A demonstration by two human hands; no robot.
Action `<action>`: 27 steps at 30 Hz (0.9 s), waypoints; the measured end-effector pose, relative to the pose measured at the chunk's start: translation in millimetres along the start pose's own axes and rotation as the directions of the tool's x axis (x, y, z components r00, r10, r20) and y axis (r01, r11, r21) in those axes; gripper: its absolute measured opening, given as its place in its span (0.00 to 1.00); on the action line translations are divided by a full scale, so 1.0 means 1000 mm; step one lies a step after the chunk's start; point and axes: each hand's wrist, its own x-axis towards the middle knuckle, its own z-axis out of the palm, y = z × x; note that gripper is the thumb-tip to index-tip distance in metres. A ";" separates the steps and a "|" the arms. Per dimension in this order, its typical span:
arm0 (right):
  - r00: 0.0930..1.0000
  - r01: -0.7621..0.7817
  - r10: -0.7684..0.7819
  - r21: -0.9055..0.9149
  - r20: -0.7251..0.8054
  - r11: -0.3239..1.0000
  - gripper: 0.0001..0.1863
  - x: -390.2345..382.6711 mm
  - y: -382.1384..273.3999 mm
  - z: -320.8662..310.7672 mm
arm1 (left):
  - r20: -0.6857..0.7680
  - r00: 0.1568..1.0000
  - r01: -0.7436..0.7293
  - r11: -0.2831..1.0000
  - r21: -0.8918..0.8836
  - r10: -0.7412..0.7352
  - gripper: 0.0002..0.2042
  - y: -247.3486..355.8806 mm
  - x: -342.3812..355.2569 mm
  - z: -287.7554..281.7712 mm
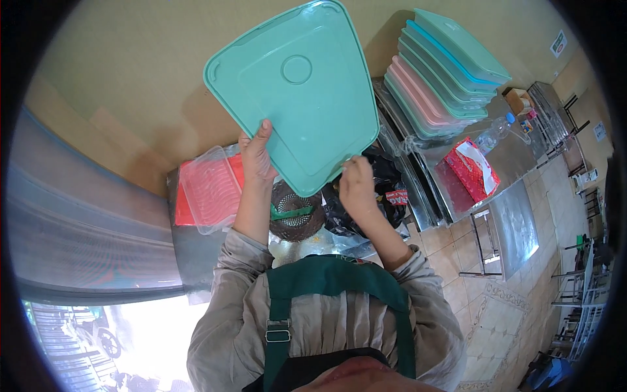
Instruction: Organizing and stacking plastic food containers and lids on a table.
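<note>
A mint-green rectangular plastic lid (320, 98) with a round ring mark is held up tilted in front of me. My left hand (259, 151) grips its lower left edge, thumb lying on the face and the other fingers behind. At the lower right edge, near the corner, my right hand (358, 186) is closed with its fingertips at the rim; what lies under those fingertips is too small to make out. Below the lid sit a brown woven-look basket (297, 225) with a green strip across it and a black plastic bag (385, 173), both partly covered.
Right of the lid, a tall stack of green, blue and pink plastic boxes (444, 72) stands on a metal table (516, 160). Beside it are a red and white packet (470, 170) and a clear bottle (494, 133). A clear ribbed tray (212, 189) lies over something red at left.
</note>
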 end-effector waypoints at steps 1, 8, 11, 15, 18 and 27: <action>0.998 0.022 -0.023 0.025 0.057 0.999 0.10 -0.005 -0.007 0.003 | 0.021 1.000 -0.005 1.000 0.015 0.005 0.13 -0.002 0.000 0.001; 0.916 -0.145 -0.105 0.563 0.387 0.814 0.12 0.012 -0.037 -0.023 | -0.074 0.997 -0.006 0.981 0.193 0.020 0.12 -0.018 0.001 -0.001; 0.975 -0.086 -0.038 0.531 0.217 0.843 0.12 0.027 -0.055 -0.018 | 0.004 0.996 0.083 0.993 0.089 -0.084 0.13 -0.024 -0.002 -0.006; 0.902 0.328 -0.360 0.164 0.237 0.930 0.12 0.007 -0.042 0.008 | 0.047 0.997 0.061 0.992 0.113 -0.067 0.20 -0.028 0.000 -0.013; 0.844 0.260 -0.346 0.252 0.410 0.932 0.10 -0.012 -0.020 0.000 | 0.083 0.996 0.035 0.995 0.096 -0.043 0.19 -0.015 0.001 -0.011; 0.954 -0.212 0.289 0.488 -0.086 0.847 0.10 0.038 0.027 -0.079 | 0.031 0.994 0.111 0.990 -0.090 -0.109 0.24 -0.007 0.001 -0.028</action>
